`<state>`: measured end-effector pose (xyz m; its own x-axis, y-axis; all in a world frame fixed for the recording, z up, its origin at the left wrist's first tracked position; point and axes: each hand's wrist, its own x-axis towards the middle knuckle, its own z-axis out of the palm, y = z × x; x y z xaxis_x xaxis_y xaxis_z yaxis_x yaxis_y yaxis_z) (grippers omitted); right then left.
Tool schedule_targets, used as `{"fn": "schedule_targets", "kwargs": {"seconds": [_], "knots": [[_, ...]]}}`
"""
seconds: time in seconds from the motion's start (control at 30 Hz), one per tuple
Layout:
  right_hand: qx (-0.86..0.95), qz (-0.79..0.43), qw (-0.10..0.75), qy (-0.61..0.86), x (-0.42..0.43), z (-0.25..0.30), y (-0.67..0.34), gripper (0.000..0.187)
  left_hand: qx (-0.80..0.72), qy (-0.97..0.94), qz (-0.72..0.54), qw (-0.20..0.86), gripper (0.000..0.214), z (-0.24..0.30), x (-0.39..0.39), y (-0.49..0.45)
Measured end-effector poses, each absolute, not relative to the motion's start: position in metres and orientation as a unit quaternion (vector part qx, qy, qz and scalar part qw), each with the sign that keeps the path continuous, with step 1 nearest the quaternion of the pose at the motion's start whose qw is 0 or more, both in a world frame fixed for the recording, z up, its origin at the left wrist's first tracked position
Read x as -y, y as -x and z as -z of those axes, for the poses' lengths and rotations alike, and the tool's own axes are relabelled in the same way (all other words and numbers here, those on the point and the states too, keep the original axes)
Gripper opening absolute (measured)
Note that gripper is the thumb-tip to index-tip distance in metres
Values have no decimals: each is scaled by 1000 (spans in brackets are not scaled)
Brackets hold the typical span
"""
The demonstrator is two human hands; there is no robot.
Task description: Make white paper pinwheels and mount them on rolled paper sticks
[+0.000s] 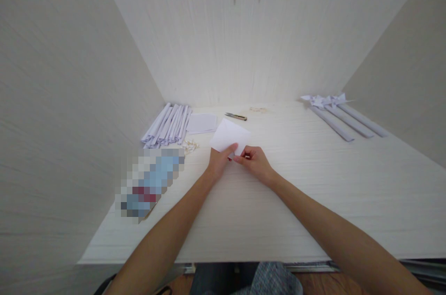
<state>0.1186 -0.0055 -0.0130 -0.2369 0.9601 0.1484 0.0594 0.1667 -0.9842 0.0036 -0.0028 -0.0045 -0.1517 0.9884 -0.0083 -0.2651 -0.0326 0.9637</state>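
A square white sheet of paper (228,133) is held over the middle of the table, turned so that its corners point outward. My left hand (219,160) is closed on its near left part, thumb on top and fingers beneath. At the near corner, my right hand (256,162) has thumb and fingertips pinched together against the paper's edge. A crease seems to run from the far corner. Just beyond the sheet lies a pair of thread snips (237,116), and to its left rests a stack of white paper squares (202,123).
Rolled paper tubes (167,124) lie piled at the left, near small pale pieces (191,147). A blurred-out bluish object (153,183) lies nearer. Paper pinwheels (327,101) on paper sticks (348,118) lie right. Small beige bits (258,109) sit near the back wall.
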Motion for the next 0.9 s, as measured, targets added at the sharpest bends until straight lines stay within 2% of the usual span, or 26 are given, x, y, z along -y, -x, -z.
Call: {"fn": "schedule_targets", "kwargs": {"seconds": [0.27, 0.47, 0.57, 0.9], "knots": [[600, -505, 458, 419, 8, 8, -116, 32, -478, -374, -607, 512, 29, 5, 1, -3], [405, -578, 579, 407, 2, 7, -121, 33, -471, -395, -599, 512, 34, 4, 3, -4], [343, -598, 613, 386, -2, 6, -126, 32, -487, -410, -579, 509, 40, 3, 5, -5], [372, -585, 616, 374, -4, 11, -130, 38, -476, -445, -562, 510, 34, 5, 4, -4]]}}
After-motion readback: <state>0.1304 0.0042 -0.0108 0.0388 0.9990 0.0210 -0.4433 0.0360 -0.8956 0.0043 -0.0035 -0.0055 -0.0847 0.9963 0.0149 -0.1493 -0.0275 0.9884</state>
